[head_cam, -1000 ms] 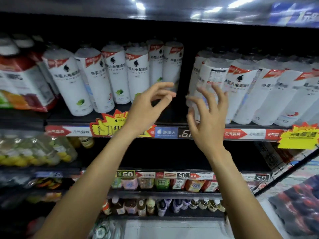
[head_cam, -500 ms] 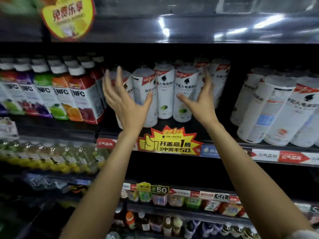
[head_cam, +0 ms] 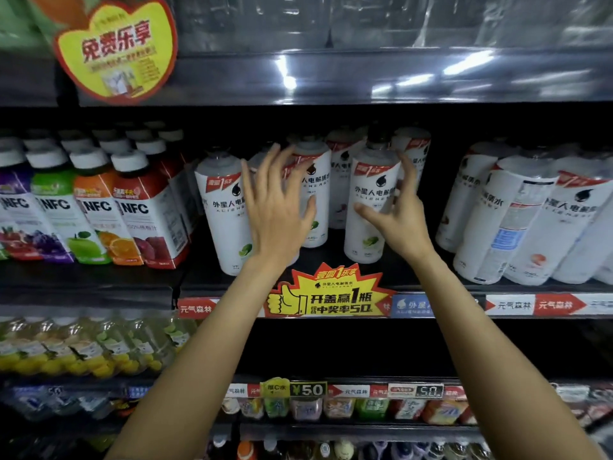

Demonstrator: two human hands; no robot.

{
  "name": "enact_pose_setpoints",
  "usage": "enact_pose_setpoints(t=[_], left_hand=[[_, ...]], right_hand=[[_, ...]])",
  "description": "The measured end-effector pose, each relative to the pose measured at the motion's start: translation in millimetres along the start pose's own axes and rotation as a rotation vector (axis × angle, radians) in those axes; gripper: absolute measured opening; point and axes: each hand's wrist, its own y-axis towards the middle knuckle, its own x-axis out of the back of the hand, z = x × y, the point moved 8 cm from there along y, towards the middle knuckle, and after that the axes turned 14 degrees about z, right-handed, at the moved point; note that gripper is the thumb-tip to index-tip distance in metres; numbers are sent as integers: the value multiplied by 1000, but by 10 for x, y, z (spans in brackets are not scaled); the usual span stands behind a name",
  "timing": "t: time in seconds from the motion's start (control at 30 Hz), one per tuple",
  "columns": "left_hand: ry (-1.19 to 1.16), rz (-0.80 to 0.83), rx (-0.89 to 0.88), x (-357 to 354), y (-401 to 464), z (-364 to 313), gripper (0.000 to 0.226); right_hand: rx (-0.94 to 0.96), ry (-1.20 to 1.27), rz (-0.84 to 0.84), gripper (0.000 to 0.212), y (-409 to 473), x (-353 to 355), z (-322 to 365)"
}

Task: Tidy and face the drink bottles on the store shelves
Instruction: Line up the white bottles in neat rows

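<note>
White-sleeved electrolyte drink bottles [head_cam: 370,207] are standing upright in a loose cluster at the middle of the shelf [head_cam: 331,283], red bands near their shoulders. The near-left one [head_cam: 225,214] and the centre one are facing forward; others are crowding behind, farther back.

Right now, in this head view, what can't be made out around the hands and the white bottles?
- Bottle behind the left hand: label and base hidden by the palm.
- Right hand on the lime bottle: fingertips curl behind it, so the grip is unclear.
- Back-row white bottles: hidden by the front row and shadow.
- Juice cartons: leftmost cut off by the frame edge.
- Bottom-shelf bottles: blurred, dark.
</note>
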Motion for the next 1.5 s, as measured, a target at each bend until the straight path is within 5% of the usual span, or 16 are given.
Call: enact_pose_setpoints(t=[0.27, 0.43, 0.53, 0.67, 0.9, 1.03, 1.23, 1.37, 1.5], left_hand=[[99, 108, -103, 17, -93, 83, 57], [44, 115, -96, 47, -88, 86, 60], [-8, 119, -85, 58, -99, 88, 62], [9, 124, -90, 59, -110, 105, 63], [48, 159, -110, 31, -113, 122, 69], [49, 187, -102, 25, -122, 112, 72], [-308, 114, -110, 135, -218, -80, 60], [-613, 245, 88, -27, -206, -212, 76], [-747, 371, 210, -223, -184, -362, 90]], right_hand=[[-19, -135, -96, 99, -194, 242, 21], [340, -499, -414, 46, -474, 111, 659], [447, -524, -216, 36, -314, -299, 845], [279, -474, -31, 52, 128, -647, 766], [115, -179, 73, 79, 527, -753, 532], [106, -228, 31, 78, 444, -713, 541], [128, -333, -61, 78, 109, -492, 608], [129, -403, -98, 67, -95, -326, 696], [254, -487, -496, 27, -474, 102, 725]])
